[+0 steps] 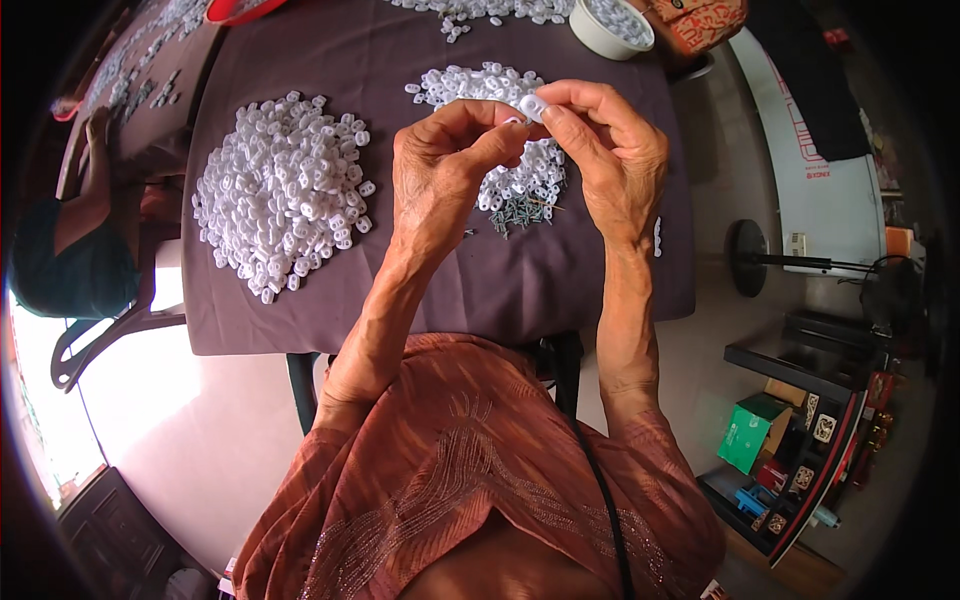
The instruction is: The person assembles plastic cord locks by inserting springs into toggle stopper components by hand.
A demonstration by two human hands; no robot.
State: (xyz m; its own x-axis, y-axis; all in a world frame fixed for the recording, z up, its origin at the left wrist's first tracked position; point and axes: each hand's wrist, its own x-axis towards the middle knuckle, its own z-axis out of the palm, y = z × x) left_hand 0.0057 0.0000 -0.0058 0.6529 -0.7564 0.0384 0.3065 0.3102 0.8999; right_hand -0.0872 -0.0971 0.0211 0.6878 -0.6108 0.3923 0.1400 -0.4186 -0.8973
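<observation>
two hands (440, 150) (620, 155) curl inward and meet, right pinching a white piece (533, 106), left closed beside it.

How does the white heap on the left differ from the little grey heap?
The white heap is large; the grey heap is small. The white heap's pieces are rounded, while the grey heap's are thin and stick-like. Both are loose piles on the dark cloth.

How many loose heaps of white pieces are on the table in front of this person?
3: a left heap, a middle heap partly hidden behind the left hand and right hand, and a far heap cut off by the picture's upper edge. More may lie out of view.
</observation>
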